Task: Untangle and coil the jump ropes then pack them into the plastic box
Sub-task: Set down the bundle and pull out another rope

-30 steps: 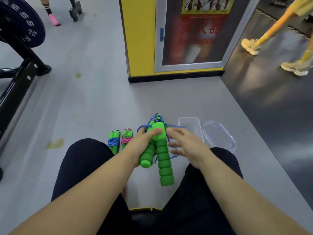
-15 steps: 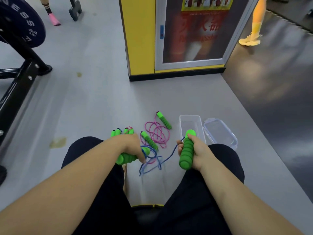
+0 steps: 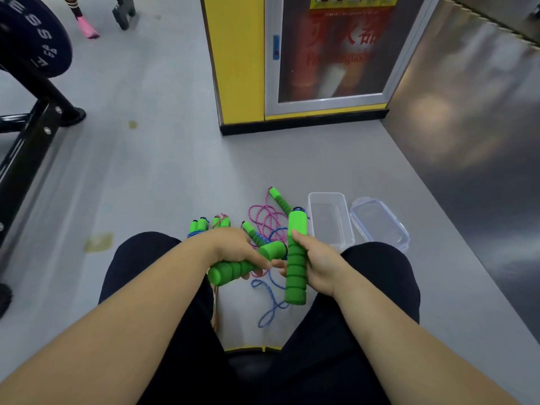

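My left hand [image 3: 236,252] grips one green foam handle [image 3: 233,270] of the blue jump rope, held almost level. My right hand [image 3: 317,264] grips the other green handle [image 3: 296,258], held upright. The blue cord [image 3: 270,302] hangs loose in loops on the floor between my knees. A pink jump rope [image 3: 264,219] with green handles lies tangled on the floor just beyond my hands. Two coiled ropes [image 3: 209,225] stand side by side by my left knee. The clear plastic box [image 3: 347,229] sits open on the floor by my right knee.
The box's clear lid [image 3: 380,223] lies right of the box. A yellow cabinet with a glass door [image 3: 292,59] stands ahead. A black weight rack with a plate [image 3: 32,83] is at the left. A person's pink shoe [image 3: 87,27] shows at the far top left.
One second ago both handles were together in my hands. I pulled them apart, and now they have come close again, the right handle raised upright.
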### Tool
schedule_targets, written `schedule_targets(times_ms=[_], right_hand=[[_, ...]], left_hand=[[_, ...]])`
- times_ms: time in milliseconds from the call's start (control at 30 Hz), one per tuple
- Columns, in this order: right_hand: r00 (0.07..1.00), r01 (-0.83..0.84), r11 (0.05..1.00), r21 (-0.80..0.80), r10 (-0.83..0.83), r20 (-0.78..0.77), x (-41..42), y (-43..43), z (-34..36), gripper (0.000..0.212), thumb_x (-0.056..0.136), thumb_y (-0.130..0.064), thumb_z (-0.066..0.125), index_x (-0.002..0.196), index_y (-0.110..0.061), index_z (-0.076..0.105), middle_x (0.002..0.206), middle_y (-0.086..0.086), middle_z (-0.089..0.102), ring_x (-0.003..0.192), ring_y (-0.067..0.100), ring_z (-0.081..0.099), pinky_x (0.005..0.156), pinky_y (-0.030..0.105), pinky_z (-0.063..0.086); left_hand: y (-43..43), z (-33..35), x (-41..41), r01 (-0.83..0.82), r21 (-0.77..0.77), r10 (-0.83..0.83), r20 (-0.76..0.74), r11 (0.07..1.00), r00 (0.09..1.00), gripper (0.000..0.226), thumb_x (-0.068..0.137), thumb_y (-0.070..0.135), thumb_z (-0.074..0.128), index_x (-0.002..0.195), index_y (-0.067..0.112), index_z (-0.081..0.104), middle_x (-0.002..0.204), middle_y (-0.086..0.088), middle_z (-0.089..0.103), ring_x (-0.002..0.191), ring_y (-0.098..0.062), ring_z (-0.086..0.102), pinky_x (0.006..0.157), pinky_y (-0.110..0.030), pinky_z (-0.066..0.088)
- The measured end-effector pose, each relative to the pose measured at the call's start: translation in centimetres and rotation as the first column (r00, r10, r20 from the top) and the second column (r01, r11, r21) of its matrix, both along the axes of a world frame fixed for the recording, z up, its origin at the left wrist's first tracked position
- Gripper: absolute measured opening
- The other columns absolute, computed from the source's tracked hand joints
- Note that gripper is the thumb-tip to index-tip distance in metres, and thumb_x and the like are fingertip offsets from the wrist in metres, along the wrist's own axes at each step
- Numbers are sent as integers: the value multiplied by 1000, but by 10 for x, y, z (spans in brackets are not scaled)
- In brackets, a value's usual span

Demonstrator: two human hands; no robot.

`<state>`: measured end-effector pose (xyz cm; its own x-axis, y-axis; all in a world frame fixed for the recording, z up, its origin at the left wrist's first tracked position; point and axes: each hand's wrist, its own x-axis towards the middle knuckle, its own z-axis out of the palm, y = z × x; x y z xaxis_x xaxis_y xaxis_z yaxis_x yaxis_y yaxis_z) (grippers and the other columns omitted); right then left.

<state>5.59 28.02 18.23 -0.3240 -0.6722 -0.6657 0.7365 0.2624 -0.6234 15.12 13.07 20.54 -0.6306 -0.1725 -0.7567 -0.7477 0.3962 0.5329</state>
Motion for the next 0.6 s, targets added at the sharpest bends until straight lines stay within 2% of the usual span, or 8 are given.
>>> schedule_targets(times_ms=[133,200,267,333,400,433,533,600], right_hand=[[971,-59,992,114,84,-226,-3,-3,-8,11,96,-19,49,92,-9,47,73,16,60,50,24,61,45,27,52],[967,145,985,94,-120,-227,-14,-4,-12,15,96,-19,48,87,-7,47,70,14,55,48,23,59,44,27,52],[892,447,893,51,-441,-98,-31,-1,-11,21,97,-23,46,83,-8,46,68,11,51,48,21,59,48,29,53],[787,611,790,52,-613,67,-45,3,-8,25,97,-30,46,84,-9,46,72,11,50,58,21,56,58,37,52],[817,561,827,46,-561,132,-49,6,-2,23,97,-33,45,91,-11,47,80,11,53,70,21,54,61,39,48],[871,475,879,32,-475,122,-45,5,1,22,98,-33,43,96,-12,48,84,11,57,73,21,54,60,37,48],[983,182,983,14,-183,25,-24,-3,-2,27,99,-35,39,104,-12,51,91,9,65,75,18,60,56,28,51],[996,81,997,8,-81,26,-11,-10,-5,36,98,-38,39,100,-8,58,88,8,66,73,17,61,64,29,52]], left_hand=[[1,8,-2,131,-86,-130,15,988,991,40,71,41,77,102,20,62,65,15,71,60,-4,69,70,-24,55],[-7,6,1,101,-98,-102,-2,990,995,39,70,46,75,97,18,69,81,6,75,72,-12,71,75,-30,56],[-14,6,6,-127,49,129,-44,991,991,31,79,39,69,93,12,69,90,-4,75,67,-17,68,61,-27,54],[-18,0,8,-512,384,563,-26,769,826,28,89,30,59,96,2,62,82,-11,70,51,-13,59,45,-21,48],[-14,-6,8,-686,654,858,111,317,502,25,95,27,50,91,2,55,71,-11,63,40,-11,53,37,-18,45],[-10,-11,7,-697,683,901,135,218,413,24,96,26,48,90,3,53,66,-11,63,38,-11,51,37,-17,45],[17,-17,1,-720,593,874,57,360,484,23,97,27,47,89,6,54,60,-9,67,37,-11,49,38,-16,43],[31,-12,-4,-693,670,885,116,266,452,28,98,28,45,90,3,55,63,-9,68,37,-12,50,39,-16,44]])
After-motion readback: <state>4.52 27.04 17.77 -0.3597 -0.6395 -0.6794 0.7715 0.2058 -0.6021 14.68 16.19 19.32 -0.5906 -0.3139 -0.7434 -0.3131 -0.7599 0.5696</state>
